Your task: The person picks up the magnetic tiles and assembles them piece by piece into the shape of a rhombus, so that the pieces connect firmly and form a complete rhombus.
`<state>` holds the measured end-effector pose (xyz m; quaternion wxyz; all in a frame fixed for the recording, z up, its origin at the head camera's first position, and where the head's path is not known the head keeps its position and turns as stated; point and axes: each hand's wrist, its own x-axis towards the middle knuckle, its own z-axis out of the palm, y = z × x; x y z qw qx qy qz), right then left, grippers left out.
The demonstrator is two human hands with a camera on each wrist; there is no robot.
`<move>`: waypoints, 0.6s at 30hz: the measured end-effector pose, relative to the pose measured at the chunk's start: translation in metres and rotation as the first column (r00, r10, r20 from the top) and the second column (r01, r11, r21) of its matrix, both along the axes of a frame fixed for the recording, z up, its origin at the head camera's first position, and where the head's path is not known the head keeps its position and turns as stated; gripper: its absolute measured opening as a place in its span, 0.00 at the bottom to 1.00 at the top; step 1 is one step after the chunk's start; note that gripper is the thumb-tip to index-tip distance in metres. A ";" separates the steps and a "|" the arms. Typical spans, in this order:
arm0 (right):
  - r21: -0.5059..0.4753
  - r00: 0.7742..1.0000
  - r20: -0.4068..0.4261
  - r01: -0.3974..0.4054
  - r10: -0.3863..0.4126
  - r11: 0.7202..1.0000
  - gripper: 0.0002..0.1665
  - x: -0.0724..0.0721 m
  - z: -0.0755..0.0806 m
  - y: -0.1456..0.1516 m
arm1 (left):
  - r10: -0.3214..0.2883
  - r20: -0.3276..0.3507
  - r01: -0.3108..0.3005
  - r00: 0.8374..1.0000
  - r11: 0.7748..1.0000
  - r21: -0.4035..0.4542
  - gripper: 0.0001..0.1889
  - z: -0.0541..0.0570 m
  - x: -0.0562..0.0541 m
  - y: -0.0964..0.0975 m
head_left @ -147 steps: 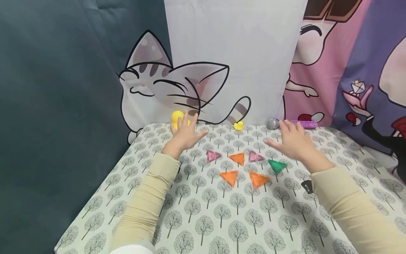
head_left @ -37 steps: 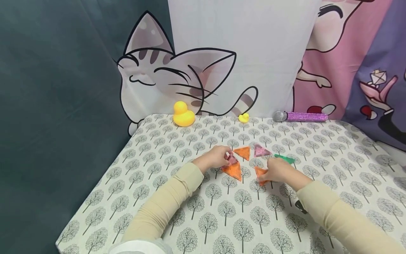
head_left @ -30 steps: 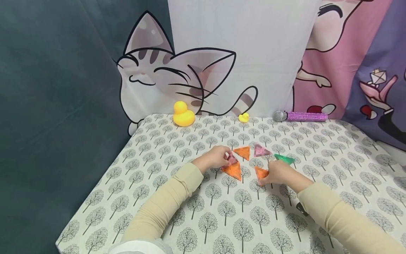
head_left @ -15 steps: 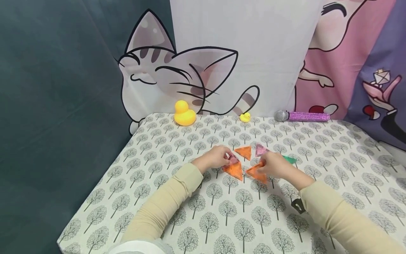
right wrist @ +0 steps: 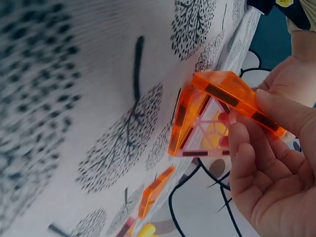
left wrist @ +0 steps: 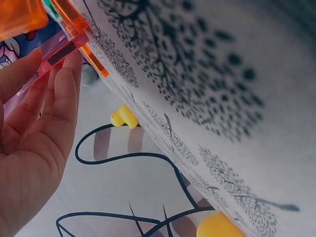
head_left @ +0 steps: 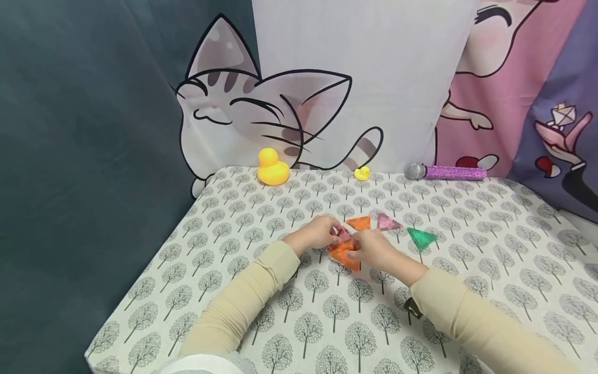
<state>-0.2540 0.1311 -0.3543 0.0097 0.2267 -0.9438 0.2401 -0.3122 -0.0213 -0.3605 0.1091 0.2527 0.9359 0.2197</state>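
Between thumb and fingers, my left hand [head_left: 318, 232] pinches a pink translucent triangular magnetic tile [left wrist: 61, 51], which stands up from the table. Its lower edge meets an orange triangular tile [right wrist: 181, 121]. My right hand [head_left: 377, 250] grips a second orange triangular tile [right wrist: 232, 96] by its edge, tilted above the first orange one, a corner right at the pink and orange pair. Past the hands lie a third orange tile [head_left: 359, 223], another pink tile [head_left: 386, 222] and a green tile [head_left: 421, 238], all flat on the cloth.
Along the table's back edge stand a large yellow rubber duck [head_left: 272, 169] and a small yellow duck [head_left: 362, 173]. A toy microphone [head_left: 446, 172] with a purple glittery handle lies at the back right. A cartoon-cat curtain [head_left: 299, 47] hangs behind the tree-print tablecloth [head_left: 233, 317].
Both hands came down from raised and spread to the tiles. My right hand picked up the right orange tile and carried it left to the pair at my left hand, which stayed still lately.
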 end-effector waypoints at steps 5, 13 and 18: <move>-0.012 1.000 -0.005 0.000 0.000 1.000 0.06 -0.005 -0.005 -0.008 | -0.013 0.004 0.013 1.000 1.000 0.018 0.13 -0.001 0.002 0.001; 0.037 0.999 -0.029 0.032 -0.031 0.999 0.08 -0.011 -0.004 -0.009 | -0.016 0.030 0.015 0.999 0.999 0.047 0.12 0.001 0.005 -0.004; 0.087 0.998 -0.003 0.059 -0.059 0.994 0.12 -0.012 -0.003 -0.004 | -0.018 0.076 0.014 0.997 0.998 0.063 0.14 0.005 0.008 -0.008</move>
